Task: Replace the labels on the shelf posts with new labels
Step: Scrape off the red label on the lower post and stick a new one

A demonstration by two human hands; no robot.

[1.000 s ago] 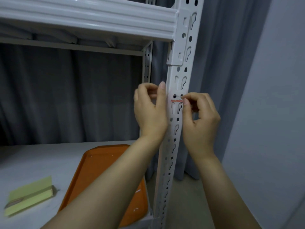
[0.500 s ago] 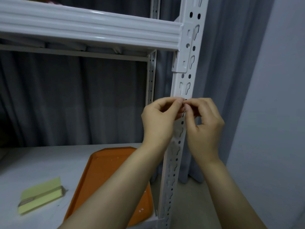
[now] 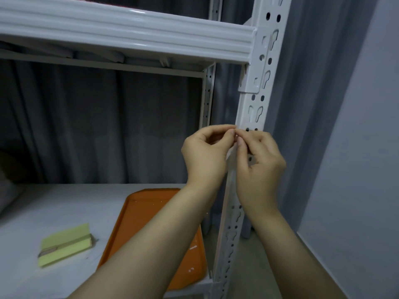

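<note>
- Head view: the left hand [image 3: 205, 156] and the right hand [image 3: 261, 167] meet in front of the white shelf post [image 3: 254, 108], just below a pair of round holes.
- Both hands have their fingers curled, and the thumb and forefinger tips of the 2 hands pinch together at 1 spot against the post's left edge.
- The label is too small and too hidden to make out between those fingertips, so I cannot tell whether either hand holds it (only skin and white metal show there).
- The post stands upright at right of centre, punched with keyhole slots. A white shelf beam [image 3: 129, 33] hooks into it above the hands.
- An orange tray [image 3: 142, 212] lies on the lower shelf [image 3: 54, 203] beneath the left forearm, its right edge close to the post.
- A yellow-green pad [image 3: 64, 244] lies on the same shelf, well left of the tray.
- A grey curtain [image 3: 108, 126] hangs behind the rack, and a plain wall [image 3: 356, 147] is at right.
</note>
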